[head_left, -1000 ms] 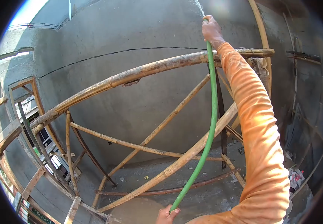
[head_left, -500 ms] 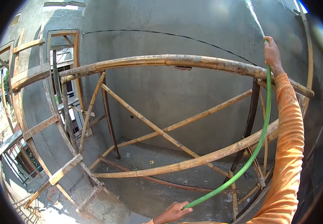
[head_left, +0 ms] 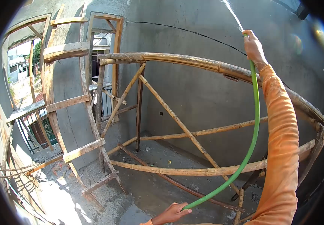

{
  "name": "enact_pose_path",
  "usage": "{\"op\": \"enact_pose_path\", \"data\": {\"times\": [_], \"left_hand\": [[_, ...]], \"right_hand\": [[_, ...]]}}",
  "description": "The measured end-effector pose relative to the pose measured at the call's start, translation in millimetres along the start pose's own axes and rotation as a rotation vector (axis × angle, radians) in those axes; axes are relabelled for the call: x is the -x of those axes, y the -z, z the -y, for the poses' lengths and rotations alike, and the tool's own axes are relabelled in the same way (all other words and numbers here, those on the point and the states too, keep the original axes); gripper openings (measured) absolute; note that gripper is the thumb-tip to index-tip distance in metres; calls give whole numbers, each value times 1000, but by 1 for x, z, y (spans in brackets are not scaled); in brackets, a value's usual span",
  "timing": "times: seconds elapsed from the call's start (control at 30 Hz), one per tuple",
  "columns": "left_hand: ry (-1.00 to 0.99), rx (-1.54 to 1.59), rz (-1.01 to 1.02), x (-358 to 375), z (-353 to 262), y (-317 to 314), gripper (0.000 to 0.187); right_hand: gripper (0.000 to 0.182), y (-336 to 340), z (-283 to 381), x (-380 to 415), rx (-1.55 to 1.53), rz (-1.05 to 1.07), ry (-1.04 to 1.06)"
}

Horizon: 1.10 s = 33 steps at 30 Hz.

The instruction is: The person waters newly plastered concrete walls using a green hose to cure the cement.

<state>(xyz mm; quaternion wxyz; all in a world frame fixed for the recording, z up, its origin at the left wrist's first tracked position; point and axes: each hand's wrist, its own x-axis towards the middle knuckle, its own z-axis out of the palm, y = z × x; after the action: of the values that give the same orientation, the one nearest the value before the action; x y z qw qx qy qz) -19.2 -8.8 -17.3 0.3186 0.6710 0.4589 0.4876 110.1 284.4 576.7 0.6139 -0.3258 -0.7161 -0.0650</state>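
A green hose (head_left: 255,123) curves from the lower middle up to the upper right. My right hand (head_left: 255,48), on a raised arm in an orange sleeve, is closed round the hose near its outlet. A white jet of water (head_left: 233,15) shoots from that end, up and to the left, in front of the grey wall (head_left: 192,41). At the bottom of the view my left hand (head_left: 172,213) is closed on a lower stretch of the same hose. Beyond the hose stands a bamboo scaffold (head_left: 180,63) with crossed braces.
A wooden ladder (head_left: 69,103) leans at the left beside door and window frames (head_left: 119,56). A black cable (head_left: 192,32) hangs along the wall. The concrete floor (head_left: 147,187) looks wet in places, with scattered debris.
The view has turned left, so the scaffold and ladder sit further right in it. My right hand and the hose end appear further left. Both hands keep hold of the hose, and water still flows.
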Motion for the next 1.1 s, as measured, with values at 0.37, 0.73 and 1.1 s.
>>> {"op": "enact_pose_path", "data": {"times": [0.37,0.73,1.1], "left_hand": [[160,183,8,21,12,31,53],[123,137,105,17,-12,47,48],[97,156,165,16,-24,21,42]], "right_hand": [[33,-83,73,-3,-61,105,68],[30,-59,52,1,7,80,61],[30,3,-2,20,72,61,14]]}}
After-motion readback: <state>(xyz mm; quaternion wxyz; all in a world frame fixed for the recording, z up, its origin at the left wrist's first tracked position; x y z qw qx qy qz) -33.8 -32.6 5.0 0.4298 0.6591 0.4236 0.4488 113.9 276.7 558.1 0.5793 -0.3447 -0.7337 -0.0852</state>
